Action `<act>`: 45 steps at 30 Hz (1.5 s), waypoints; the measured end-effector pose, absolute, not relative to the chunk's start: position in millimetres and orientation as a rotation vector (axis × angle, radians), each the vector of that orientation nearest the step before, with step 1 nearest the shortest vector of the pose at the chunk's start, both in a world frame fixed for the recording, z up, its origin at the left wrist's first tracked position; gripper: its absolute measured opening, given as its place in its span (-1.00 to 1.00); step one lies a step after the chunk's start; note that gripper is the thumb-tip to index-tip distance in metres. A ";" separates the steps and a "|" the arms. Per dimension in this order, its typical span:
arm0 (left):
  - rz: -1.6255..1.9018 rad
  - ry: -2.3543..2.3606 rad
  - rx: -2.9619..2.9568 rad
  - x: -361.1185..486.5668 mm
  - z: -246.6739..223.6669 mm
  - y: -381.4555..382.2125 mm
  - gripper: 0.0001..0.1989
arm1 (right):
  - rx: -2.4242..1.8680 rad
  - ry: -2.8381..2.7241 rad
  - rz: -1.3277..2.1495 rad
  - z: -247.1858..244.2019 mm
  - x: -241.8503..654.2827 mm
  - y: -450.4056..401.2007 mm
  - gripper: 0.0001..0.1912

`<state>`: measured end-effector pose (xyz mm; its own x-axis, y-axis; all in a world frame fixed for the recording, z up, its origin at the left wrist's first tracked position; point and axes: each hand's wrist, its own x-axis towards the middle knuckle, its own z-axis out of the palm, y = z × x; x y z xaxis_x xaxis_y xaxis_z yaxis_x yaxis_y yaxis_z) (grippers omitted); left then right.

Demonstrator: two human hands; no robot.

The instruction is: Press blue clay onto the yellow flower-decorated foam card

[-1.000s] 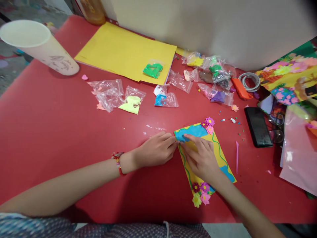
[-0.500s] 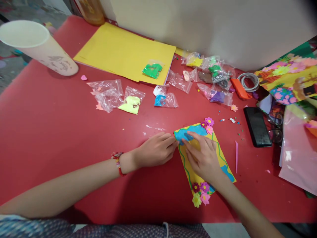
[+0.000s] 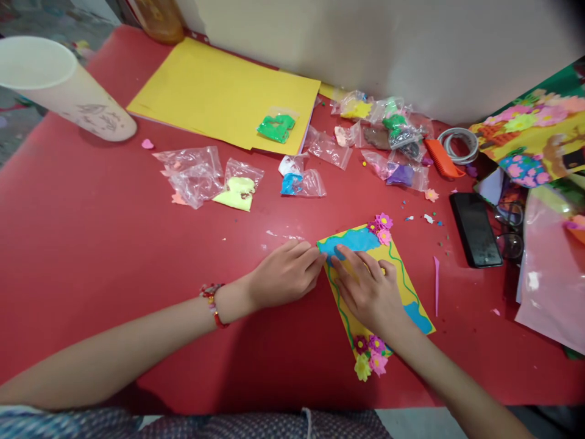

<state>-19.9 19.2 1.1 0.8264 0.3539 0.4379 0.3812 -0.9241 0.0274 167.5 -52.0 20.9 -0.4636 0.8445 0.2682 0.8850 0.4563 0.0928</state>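
A yellow card (image 3: 365, 292) lies on the table, edged with wavy green lines and set with pink, purple and yellow clay flowers (image 3: 376, 345). Blue clay (image 3: 359, 240) is spread flat over its upper left part, with another blue patch (image 3: 418, 317) at the lower right. My left hand (image 3: 289, 273) is closed, its fingertips at the card's upper left corner, pinching the edge. My right hand (image 3: 370, 289) rests over the card with fingers apart. Its fingertips touch the lower edge of the upper blue clay, and the hand hides the card's middle.
Small bags of coloured clay (image 3: 402, 174) lie across the back of the red table (image 3: 114, 244). A yellow folder (image 3: 214, 91), a tilted white cup (image 3: 86, 97), a pink stick tool (image 3: 436, 286), a black phone (image 3: 476, 230) and glasses (image 3: 509, 244) surround the work.
My right hand's fingertips have slid slightly left and down over the blue clay, uncovering more of it. My left hand stays at the card's corner. The view has shifted a little.
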 end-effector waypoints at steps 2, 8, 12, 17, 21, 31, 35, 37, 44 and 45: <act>-0.687 -0.583 -2.922 -19.7 1.8 18.4 -0.88 | -1.512 -2.519 -0.352 20.3 167.8 -54.3 -0.73; -0.693 -0.589 -2.918 -19.5 1.5 17.8 -0.87 | -1.540 -2.501 -0.385 17.2 168.2 -60.9 -0.69; -0.684 -0.599 -2.934 -19.5 1.3 18.4 -0.85 | -1.590 -2.499 -0.415 20.3 169.7 -60.9 -0.74; -0.665 -0.597 -2.967 -20.1 2.6 18.4 -0.81 | -1.685 -2.307 -0.234 29.2 186.2 -61.7 -0.75; -0.609 -0.596 -3.008 -19.9 3.2 17.9 -0.76 | -1.578 -2.265 -0.044 29.9 204.5 -76.7 -0.59; -0.843 -0.435 -3.054 -17.2 4.8 16.6 -0.84 | -1.292 -2.480 0.400 23.9 245.8 -52.9 -0.59; -0.899 -0.401 -3.028 -19.9 6.1 18.2 -0.87 | -1.193 -2.439 0.495 30.4 248.9 -27.4 -0.66; -0.867 -0.396 -3.043 -21.4 6.4 18.9 -0.85 | -1.207 -2.481 0.395 31.9 238.5 -28.1 -0.65; -0.875 -0.329 -3.115 -20.6 7.2 13.8 -0.84 | -1.182 -2.655 0.165 30.9 201.9 -57.1 -0.69; -0.861 -0.336 -3.130 -20.0 7.2 12.5 -0.84 | -1.197 -2.659 0.159 30.3 201.0 -58.7 -0.69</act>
